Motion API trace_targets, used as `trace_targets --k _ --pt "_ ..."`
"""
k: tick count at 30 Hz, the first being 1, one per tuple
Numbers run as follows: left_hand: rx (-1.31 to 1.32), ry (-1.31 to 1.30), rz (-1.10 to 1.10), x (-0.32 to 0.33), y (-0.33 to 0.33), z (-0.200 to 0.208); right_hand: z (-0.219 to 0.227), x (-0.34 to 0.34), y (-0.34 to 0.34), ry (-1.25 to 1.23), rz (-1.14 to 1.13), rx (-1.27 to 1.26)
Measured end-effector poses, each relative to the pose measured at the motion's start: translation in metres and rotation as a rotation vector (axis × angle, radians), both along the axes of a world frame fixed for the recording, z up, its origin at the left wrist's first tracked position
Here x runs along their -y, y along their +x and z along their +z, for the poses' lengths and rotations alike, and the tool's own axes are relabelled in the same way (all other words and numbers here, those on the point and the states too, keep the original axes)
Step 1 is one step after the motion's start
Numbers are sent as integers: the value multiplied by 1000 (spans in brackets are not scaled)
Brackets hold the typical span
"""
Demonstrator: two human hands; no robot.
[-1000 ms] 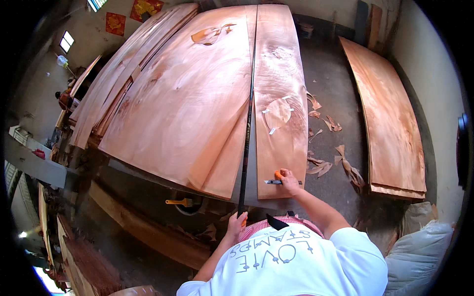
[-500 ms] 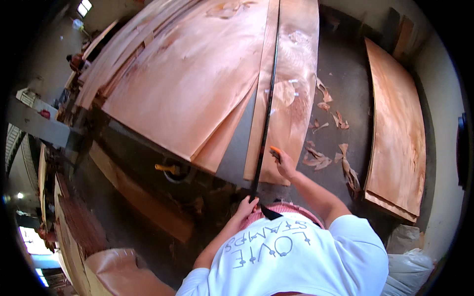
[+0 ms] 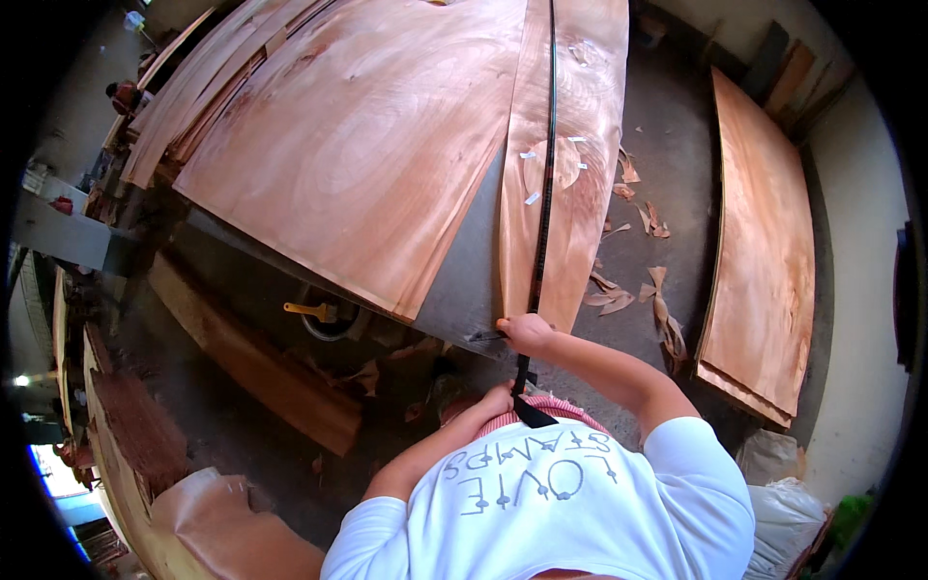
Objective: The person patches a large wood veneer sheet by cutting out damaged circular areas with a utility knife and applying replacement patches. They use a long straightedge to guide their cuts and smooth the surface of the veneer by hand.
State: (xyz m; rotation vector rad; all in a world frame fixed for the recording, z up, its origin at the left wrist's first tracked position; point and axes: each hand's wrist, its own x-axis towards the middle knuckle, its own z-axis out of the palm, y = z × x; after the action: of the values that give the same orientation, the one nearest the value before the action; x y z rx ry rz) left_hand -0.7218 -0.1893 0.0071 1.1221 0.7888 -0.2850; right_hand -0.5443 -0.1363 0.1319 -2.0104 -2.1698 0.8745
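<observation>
A long black straightedge point(image 3: 549, 184) runs lengthwise over a narrow strip of wood veneer point(image 3: 585, 217) on the grey tabletop point(image 3: 464, 266). My left hand point(image 3: 497, 398) is closed at the straightedge's near end, close to my waist. My right hand point(image 3: 529, 333) is closed on a small orange-and-dark knife point(image 3: 490, 336), whose dark end points left, over the table's near edge. That hand lies across the straightedge and hides part of it. Left of the strip lies a large veneer sheet point(image 3: 358, 145), with bare tabletop showing between them.
Stacked veneer sheets point(image 3: 759, 251) lie on the right. Curled veneer scraps point(image 3: 662, 309) litter the floor between. A yellow-handled brush point(image 3: 311, 311) rests on a round container point(image 3: 333, 331) below the table's near edge. White plastic bags point(image 3: 788, 522) sit at lower right.
My right hand has moved left and nearer to me, from right of the straightedge to across it, carrying the knife. My left hand stays at the straightedge's near end. The view has shifted slightly.
</observation>
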Motion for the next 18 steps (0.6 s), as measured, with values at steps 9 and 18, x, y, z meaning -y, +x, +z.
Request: trace_targets --k 9,18 --pt "193 262 -268 -51 -11 86 87 -78 -66 321 -254 -414" --pt "-28 394 -303 -77 -47 72 168 -103 -89 411 -397 -710"
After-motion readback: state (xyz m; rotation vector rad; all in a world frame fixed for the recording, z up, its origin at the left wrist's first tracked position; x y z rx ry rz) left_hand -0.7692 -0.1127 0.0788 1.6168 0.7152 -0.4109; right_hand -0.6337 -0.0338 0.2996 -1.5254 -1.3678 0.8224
